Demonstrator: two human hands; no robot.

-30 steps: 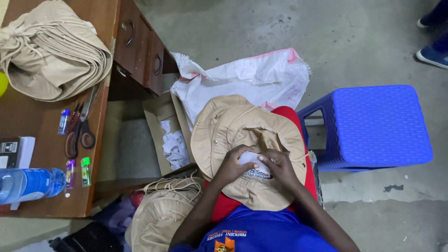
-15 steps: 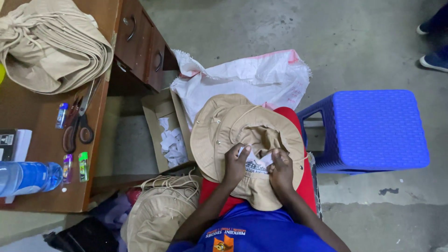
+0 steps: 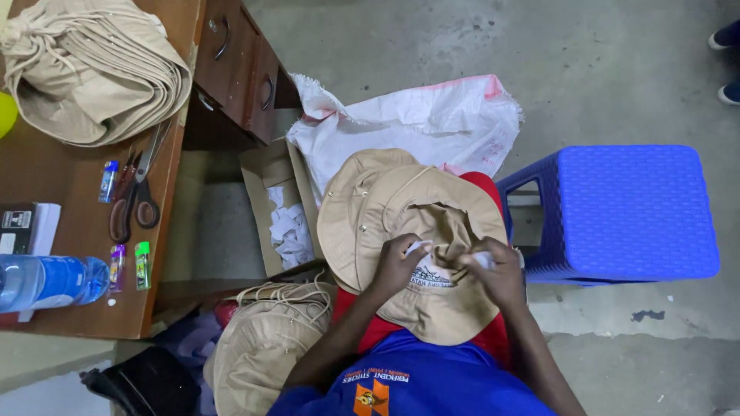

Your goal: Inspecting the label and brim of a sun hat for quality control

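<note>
Head view: I see both hands on a tan hat in the lap.
My left hand pinches the tan hat crown; my right hand grips white paper, beside the blue stool.

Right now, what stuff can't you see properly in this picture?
All in the head view:
- White scraps pinched by the left hand and right hand: mostly covered by fingers, too small to identify.
- Inside of the tan hat's crown: hidden by its folded cloth.
- Water bottle: cut off by the left edge.
- Cardboard box bottom: covered by white paper scraps.
- Blue shoes: cut off by the right edge.
</note>
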